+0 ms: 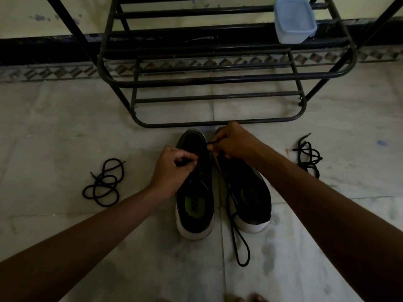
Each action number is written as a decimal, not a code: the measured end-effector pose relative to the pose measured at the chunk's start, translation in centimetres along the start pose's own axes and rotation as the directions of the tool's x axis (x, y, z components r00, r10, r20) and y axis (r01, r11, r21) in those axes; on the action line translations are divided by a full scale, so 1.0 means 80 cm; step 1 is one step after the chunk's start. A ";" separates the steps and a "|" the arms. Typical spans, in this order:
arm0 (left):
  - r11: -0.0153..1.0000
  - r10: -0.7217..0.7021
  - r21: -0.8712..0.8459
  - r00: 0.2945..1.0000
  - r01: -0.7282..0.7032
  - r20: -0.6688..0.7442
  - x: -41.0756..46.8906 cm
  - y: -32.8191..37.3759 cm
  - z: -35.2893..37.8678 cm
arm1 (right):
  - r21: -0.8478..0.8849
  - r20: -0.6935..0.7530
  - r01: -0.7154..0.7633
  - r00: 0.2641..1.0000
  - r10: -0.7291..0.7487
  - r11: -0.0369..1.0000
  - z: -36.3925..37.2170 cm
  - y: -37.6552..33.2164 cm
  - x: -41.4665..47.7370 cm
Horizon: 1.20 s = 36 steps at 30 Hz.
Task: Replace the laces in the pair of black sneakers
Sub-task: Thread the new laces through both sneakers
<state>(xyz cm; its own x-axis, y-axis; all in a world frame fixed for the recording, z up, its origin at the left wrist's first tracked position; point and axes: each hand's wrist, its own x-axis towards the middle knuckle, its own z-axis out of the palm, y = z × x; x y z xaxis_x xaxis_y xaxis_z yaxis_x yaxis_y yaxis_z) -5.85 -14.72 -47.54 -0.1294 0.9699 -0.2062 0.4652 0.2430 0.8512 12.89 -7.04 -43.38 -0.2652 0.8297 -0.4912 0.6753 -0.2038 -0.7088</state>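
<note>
Two black sneakers with white soles stand side by side on the floor, toes pointing away from me: the left sneaker [194, 205] and the right sneaker [248, 192]. My left hand [172, 171] is pinched shut on a lace at the left sneaker's eyelets. My right hand [233, 141] pinches a black lace end above the gap between the toes. A long loop of black lace [238, 240] trails from between the shoes toward me. One loose black lace [103, 184] lies coiled on the left, another loose lace [308, 155] on the right.
A black metal shoe rack [218, 83] stands just beyond the sneakers against the wall. A pale blue lidded plastic box [294, 20] sits on its upper right shelf. The floor is pale marble tile [65, 127] with a patterned border.
</note>
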 end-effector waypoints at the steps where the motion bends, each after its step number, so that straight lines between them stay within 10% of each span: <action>1: 1.000 -0.005 0.001 1.000 0.005 0.001 0.000 0.001 0.001 | -0.006 0.003 0.000 1.000 0.000 1.000 0.000 -0.001 0.001; 36: 0.985 -0.061 -0.164 0.998 0.063 0.014 0.003 0.003 0.002 | -0.161 0.021 0.140 0.990 -0.138 0.977 0.011 -0.009 -0.003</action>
<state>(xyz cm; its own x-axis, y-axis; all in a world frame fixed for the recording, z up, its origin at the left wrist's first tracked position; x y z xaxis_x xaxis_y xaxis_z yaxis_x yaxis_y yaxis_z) -5.62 -14.41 -47.51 -0.1450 0.9534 -0.2646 0.3064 0.2976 0.9042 11.85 -7.54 -43.21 -0.3703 0.8389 -0.3988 0.7336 0.0008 -0.6796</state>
